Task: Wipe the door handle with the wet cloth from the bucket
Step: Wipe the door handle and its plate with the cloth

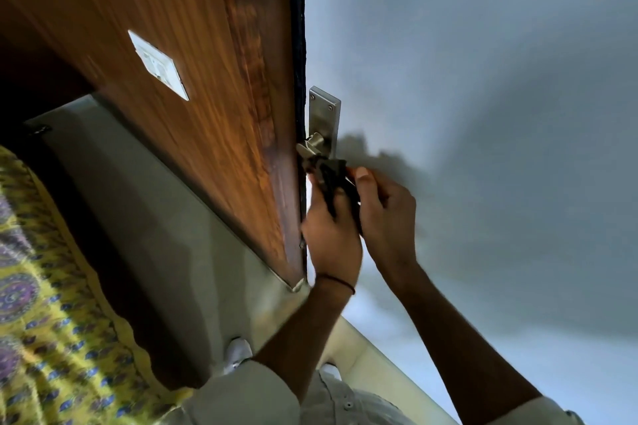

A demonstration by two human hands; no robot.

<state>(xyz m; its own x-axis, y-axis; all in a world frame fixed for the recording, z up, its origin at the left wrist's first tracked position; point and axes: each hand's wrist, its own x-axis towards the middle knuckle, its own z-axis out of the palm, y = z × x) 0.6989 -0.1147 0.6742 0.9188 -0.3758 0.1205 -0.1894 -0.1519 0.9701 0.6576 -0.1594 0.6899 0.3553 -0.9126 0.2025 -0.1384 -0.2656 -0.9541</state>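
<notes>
The handle stuck out from a steel plate at the edge of the grey door, and everything else I saw sat around that lever. A dark cloth was bunched over the lever's outer end, touching it, so that only the stub nearest the plate showed bare metal. Both hands met just below the handle. The left hand was closed around the lower part of the cloth, its fingers curled in and hidden behind the fabric. The right hand gripped the cloth from the other side, thumb pressed along the top, close beside the left so the two nearly touched. A thin dark band circled the left wrist. Pale rolled sleeves covered the upper arms, well below the handle. Past the handle, on the side away from the grey door, stood a brown wooden panel whose dark edge ran right beside the plate. A white switch plate was fixed on that wood, above the handle and well apart from it. Farther out on that same side lay yellow patterned fabric, with purple and blue motifs. The hands cast a soft shadow on the grey door just beside the handle. The picture was a little blurred around the cloth, so I could not make out its weave or wetness.
</notes>
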